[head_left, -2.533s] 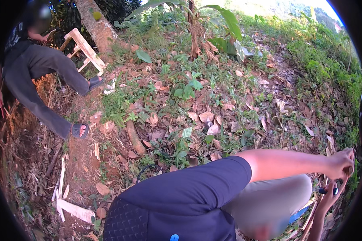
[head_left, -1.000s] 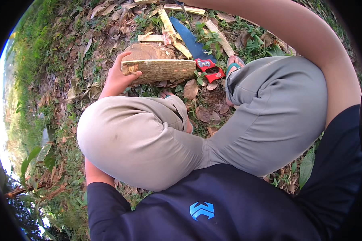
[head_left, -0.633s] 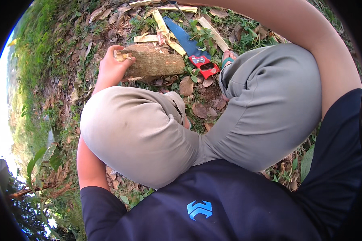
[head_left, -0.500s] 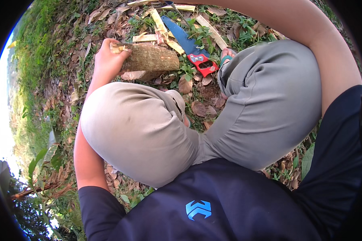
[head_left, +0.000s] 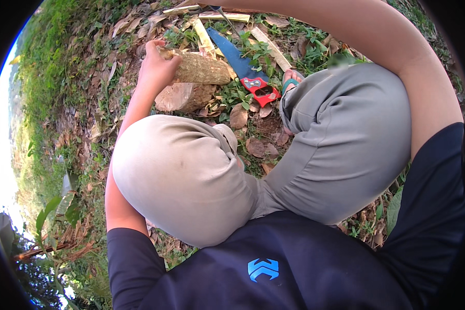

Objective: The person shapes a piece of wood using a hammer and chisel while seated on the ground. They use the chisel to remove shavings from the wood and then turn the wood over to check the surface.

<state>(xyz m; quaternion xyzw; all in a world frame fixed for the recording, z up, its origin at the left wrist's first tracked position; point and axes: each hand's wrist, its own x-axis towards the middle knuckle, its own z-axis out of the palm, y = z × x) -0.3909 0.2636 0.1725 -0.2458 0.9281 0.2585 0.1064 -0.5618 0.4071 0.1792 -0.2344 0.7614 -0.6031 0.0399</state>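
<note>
My left hand (head_left: 159, 66) is closed around the left end of a short bark-covered log (head_left: 204, 68), which lies on its side. Just below it, a second thick piece of wood (head_left: 185, 97) with a pale cut face rests on the ground. Right of the log lies a hand saw (head_left: 236, 56) with a blue blade and a red handle (head_left: 262, 92). My right arm (head_left: 366, 23) reaches across the top, and its hand is out of the picture. A thin dark tool (head_left: 227, 19), partly cut off, shows at the upper edge.
Pale split strips of wood (head_left: 224, 17) are scattered beyond the log. A longer strip (head_left: 270, 47) lies near my sandalled foot (head_left: 293, 78). Dry leaves (head_left: 238, 116) and low green plants cover the ground. My bent knees (head_left: 175, 175) flank the work spot.
My left hand has moved right and slightly away with its end of the log. More of the lower piece of wood now shows. The saw lies as before.
</note>
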